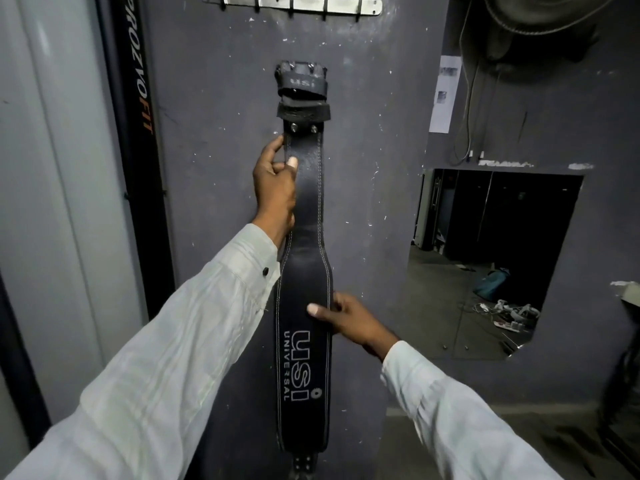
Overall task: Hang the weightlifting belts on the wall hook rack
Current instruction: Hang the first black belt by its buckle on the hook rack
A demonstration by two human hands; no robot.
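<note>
Top of hook rack (294, 3) and tail of belt (304, 358) beyond the view's edges; wall notice (445, 98) print too blurred.

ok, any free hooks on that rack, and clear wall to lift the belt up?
Every hook in view on the rack is bare. The wall between rack and belt top is bare too. Crowded to the right: paper sheet, cables and fan.

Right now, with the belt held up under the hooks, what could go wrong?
The top end of the belt is below the hook rack, so a hook may miss it. The left hand and right hand grip only the belt's edges; it could slip down. The worn loop looks frayed and might tear if hooked.
</note>
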